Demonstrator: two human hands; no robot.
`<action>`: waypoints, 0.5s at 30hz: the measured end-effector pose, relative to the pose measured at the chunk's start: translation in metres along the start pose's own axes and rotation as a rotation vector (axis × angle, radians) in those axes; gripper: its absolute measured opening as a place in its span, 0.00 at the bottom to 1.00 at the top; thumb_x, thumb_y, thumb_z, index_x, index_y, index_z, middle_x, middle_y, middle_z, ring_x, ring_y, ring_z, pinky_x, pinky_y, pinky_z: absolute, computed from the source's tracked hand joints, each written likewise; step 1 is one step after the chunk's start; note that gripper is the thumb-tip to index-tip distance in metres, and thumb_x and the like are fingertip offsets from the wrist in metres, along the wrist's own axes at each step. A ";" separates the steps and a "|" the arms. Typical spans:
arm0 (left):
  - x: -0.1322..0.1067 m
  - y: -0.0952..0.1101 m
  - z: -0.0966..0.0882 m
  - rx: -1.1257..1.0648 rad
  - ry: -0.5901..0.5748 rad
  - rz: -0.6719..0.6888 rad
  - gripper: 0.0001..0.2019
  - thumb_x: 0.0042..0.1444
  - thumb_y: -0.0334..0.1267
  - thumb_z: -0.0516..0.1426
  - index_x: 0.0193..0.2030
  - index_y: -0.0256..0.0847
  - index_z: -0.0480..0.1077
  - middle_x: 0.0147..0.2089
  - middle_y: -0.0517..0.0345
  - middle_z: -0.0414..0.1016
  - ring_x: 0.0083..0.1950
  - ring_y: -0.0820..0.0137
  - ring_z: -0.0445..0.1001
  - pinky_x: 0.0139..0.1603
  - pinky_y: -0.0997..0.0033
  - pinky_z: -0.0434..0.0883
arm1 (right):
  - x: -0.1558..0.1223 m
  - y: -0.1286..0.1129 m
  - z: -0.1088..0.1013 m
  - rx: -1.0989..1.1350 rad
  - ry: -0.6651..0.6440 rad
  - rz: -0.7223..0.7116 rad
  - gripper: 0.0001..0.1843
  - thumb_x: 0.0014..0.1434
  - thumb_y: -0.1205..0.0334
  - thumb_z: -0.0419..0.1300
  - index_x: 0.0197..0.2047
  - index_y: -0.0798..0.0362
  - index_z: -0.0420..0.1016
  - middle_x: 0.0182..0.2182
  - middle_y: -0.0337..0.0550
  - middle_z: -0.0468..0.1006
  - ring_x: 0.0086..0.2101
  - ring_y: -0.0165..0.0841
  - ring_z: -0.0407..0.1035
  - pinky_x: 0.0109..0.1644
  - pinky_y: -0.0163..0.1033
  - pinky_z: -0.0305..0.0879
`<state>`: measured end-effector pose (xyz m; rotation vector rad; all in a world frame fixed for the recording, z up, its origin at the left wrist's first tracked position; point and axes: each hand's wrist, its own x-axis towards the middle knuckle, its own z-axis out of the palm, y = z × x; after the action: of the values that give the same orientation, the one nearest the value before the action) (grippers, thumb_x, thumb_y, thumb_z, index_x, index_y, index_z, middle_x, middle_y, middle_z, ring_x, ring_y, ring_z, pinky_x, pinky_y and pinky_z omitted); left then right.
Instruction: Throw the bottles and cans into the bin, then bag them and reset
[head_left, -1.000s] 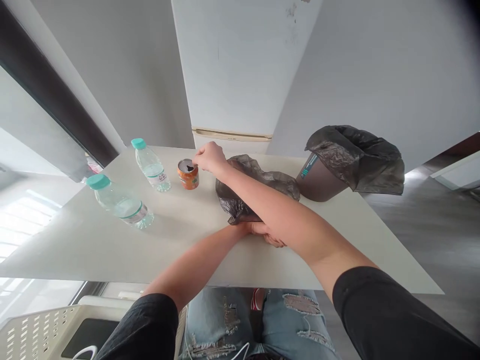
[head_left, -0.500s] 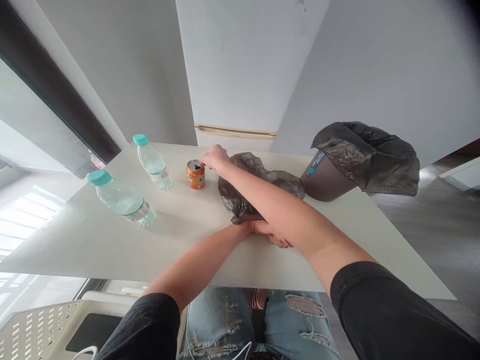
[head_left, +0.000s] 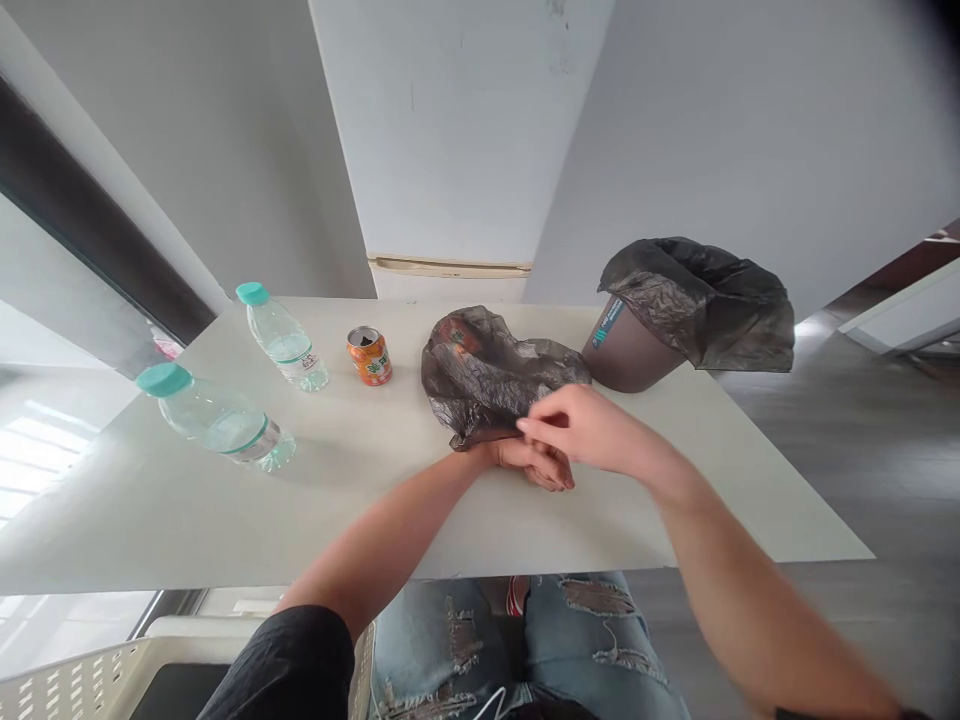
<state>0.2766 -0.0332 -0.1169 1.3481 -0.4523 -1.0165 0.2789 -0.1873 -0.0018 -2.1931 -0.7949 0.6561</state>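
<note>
A crumpled dark plastic bag (head_left: 495, 375) lies on the white table (head_left: 375, 480), with something orange showing through its far side. My left hand (head_left: 534, 465) rests at the bag's near edge, fingers curled on the plastic, partly hidden behind my right hand. My right hand (head_left: 581, 428) hovers just over it at the same edge, fingers loosely pinched together; I cannot tell whether it grips the bag. An open orange can (head_left: 369, 355) stands upright to the left of the bag, apart from both hands.
Two clear water bottles with teal caps, the far bottle (head_left: 281, 337) and the near bottle (head_left: 214, 418), lie left of the can. A brown bin (head_left: 630, 350) lined with a dark bag stands at the back right. A white slatted crate (head_left: 67, 680) is at lower left.
My right hand has left the orange can and drawn back across the bag to meet my left hand at the near edge. The can stays upright. The view shifted slightly.
</note>
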 end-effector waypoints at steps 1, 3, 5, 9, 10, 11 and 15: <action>0.001 0.001 0.000 0.003 -0.106 -0.021 0.24 0.50 0.42 0.69 0.16 0.43 0.58 0.19 0.64 0.51 0.23 0.75 0.50 0.24 0.67 0.53 | -0.008 0.020 -0.005 -0.050 -0.031 0.105 0.20 0.65 0.53 0.57 0.23 0.50 0.71 0.20 0.38 0.71 0.21 0.29 0.58 0.27 0.39 0.51; 0.002 0.003 -0.001 -0.002 -0.276 -0.034 0.26 0.53 0.48 0.66 0.16 0.43 0.56 0.20 0.65 0.47 0.23 0.76 0.44 0.25 0.66 0.47 | -0.010 0.056 -0.009 -0.170 0.027 0.266 0.18 0.63 0.56 0.57 0.22 0.50 0.69 0.19 0.38 0.70 0.20 0.30 0.56 0.26 0.40 0.48; 0.002 0.004 -0.001 -0.013 -0.322 -0.018 0.27 0.55 0.51 0.65 0.16 0.43 0.55 0.20 0.66 0.44 0.24 0.75 0.41 0.25 0.65 0.44 | 0.001 0.078 -0.009 -0.264 0.082 0.287 0.17 0.61 0.59 0.58 0.21 0.50 0.66 0.20 0.39 0.70 0.21 0.31 0.57 0.27 0.40 0.49; 0.000 0.009 0.001 -0.008 -0.317 -0.031 0.29 0.54 0.50 0.66 0.15 0.43 0.53 0.21 0.65 0.43 0.24 0.75 0.42 0.24 0.65 0.46 | 0.038 0.084 0.002 -0.169 0.244 0.027 0.09 0.62 0.61 0.59 0.30 0.50 0.69 0.28 0.42 0.76 0.28 0.35 0.66 0.34 0.39 0.60; 0.000 0.011 0.001 -0.004 -0.321 -0.037 0.29 0.54 0.51 0.66 0.15 0.43 0.53 0.21 0.65 0.43 0.24 0.74 0.42 0.24 0.65 0.46 | 0.047 0.081 0.005 -0.130 0.339 -0.054 0.05 0.63 0.60 0.58 0.34 0.50 0.71 0.32 0.44 0.78 0.32 0.37 0.69 0.37 0.40 0.63; -0.001 0.012 0.001 0.001 -0.323 -0.042 0.29 0.54 0.51 0.66 0.15 0.43 0.53 0.21 0.65 0.43 0.24 0.74 0.42 0.24 0.65 0.47 | 0.056 0.078 0.008 -0.096 0.438 -0.129 0.04 0.63 0.60 0.58 0.39 0.50 0.72 0.37 0.47 0.79 0.35 0.39 0.71 0.41 0.42 0.66; -0.002 0.015 -0.001 0.005 -0.351 -0.019 0.29 0.57 0.50 0.65 0.16 0.43 0.53 0.22 0.65 0.43 0.25 0.74 0.42 0.25 0.65 0.47 | 0.090 0.062 0.016 0.013 0.605 -0.275 0.17 0.64 0.62 0.57 0.56 0.50 0.70 0.48 0.52 0.79 0.45 0.43 0.73 0.49 0.46 0.71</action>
<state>0.2810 -0.0326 -0.1023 1.1810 -0.7051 -1.2748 0.3510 -0.1519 -0.0776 -2.0459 -0.7344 -0.1411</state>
